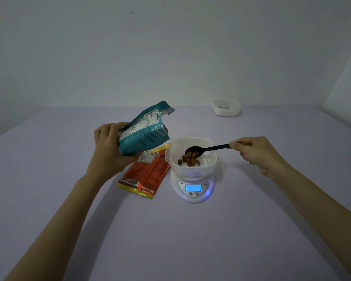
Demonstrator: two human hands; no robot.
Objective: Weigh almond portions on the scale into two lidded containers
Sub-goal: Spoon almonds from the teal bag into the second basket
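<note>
Almonds (189,160) slide off the black spoon (205,149) into the white container (210,165) sitting on the scale (195,196), with a small heap already on its slotted floor. From my remote seat, the right hand (257,154) pinches the very end of the spoon's handle. The spoon's long axis runs almost level, left to right, with its bowl over the middle of the container and the hand well out to the right of the rim. The left hand (109,147) grips the lower half of the teal bag (144,130), which is tilted so its open mouth points up and right, near the container's left edge. The display (193,188) shows one digit, which I read as 6, though not with certainty.

I judge the portion has barely begun. The next scoop turns on this: the bag's mouth lies left of and above the spoon's bowl, so the spoon must travel leftward along its own axis. A second white container (226,107) waits far back on the table (170,240), and an orange packet (148,175) lies flat beside the scale.
</note>
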